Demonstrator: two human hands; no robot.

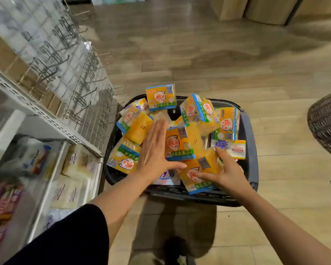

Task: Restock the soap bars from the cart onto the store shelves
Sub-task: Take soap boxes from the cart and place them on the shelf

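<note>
A dark basket cart (pixel 248 142) in front of me is heaped with several yellow soap packs. My left hand (pixel 155 150) is flat, fingers straight, against the left side of a yellow soap pack (pixel 182 144) in the middle of the heap. My right hand (pixel 225 172) lies on the nearest yellow soap pack (pixel 201 169) at the cart's front edge, thumb across its face and fingers curved over its top right corner. A white soap pack (pixel 231 148) with blue lettering lies just beyond my right fingers.
Store shelves (pixel 46 119) run along the left, with wire hooks above and white packs (pixel 76 163) on a lower shelf. A wicker basket (pixel 327 121) stands at the right edge. Wooden floor stretches beyond the cart.
</note>
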